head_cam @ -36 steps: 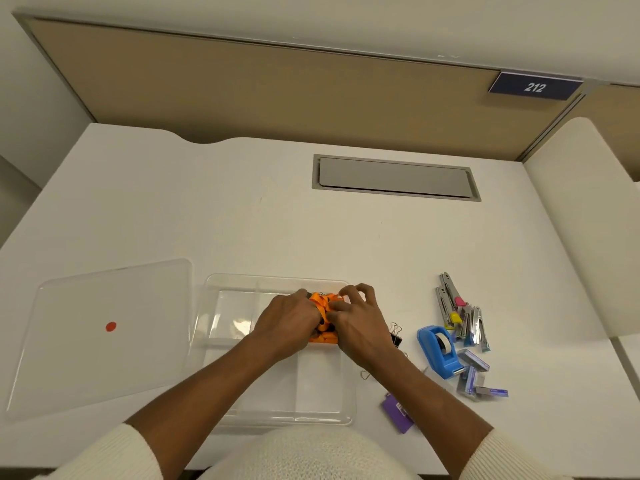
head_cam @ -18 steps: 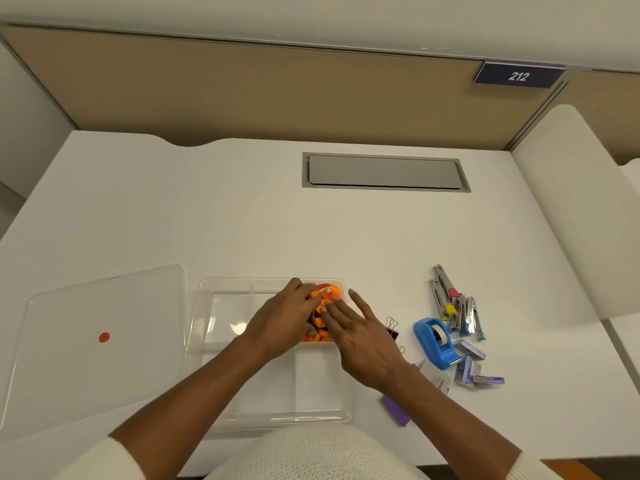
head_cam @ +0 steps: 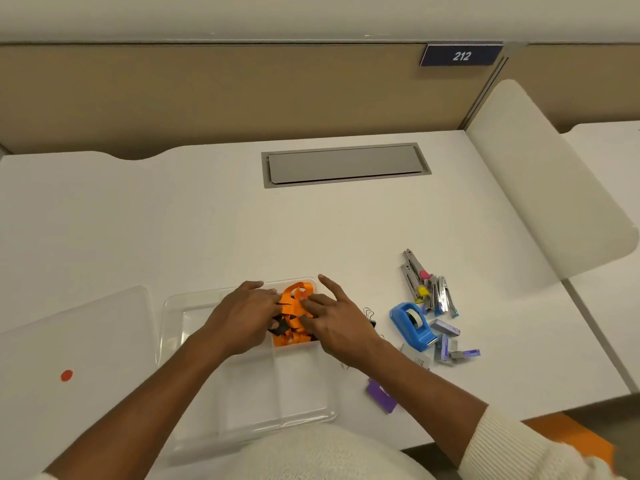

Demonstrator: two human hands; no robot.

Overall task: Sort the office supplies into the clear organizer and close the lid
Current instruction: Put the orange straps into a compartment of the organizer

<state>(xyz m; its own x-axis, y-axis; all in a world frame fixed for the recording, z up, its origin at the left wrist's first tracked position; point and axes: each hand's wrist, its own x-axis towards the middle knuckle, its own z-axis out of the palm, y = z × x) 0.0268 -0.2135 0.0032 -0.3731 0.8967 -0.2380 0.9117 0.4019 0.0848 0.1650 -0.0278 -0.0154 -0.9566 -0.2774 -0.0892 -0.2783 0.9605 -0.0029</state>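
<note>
From my head camera, looking down, both my hands are in the far right compartment of the clear organizer [head_cam: 194, 306], which sits on the white surface [head_cam: 173, 220] right in front of me. My left hand [head_cam: 242, 315] presses its fingers [head_cam: 268, 299] narrowly against the orange lanyards [head_cam: 294, 306], and my right hand [head_cam: 332, 320] lies flat on the same bundle with its fingers spread, the index lifted off; neither hand grips anything, they only tamp. The lanyards look light, soft and springy, so I judge they will bulge back up unless I push on the middle of the heap, not the loose loops. The lid [head_cam: 69, 341] lies flat to the left, just beside the organizer. To my right wait a blue tape dispenser [head_cam: 412, 323], staplers [head_cam: 429, 289], staple boxes [head_cam: 450, 344], a black binder clip [head_cam: 370, 315] and a purple item [head_cam: 381, 396], all small, stiff things best pinched by their sides.
</note>
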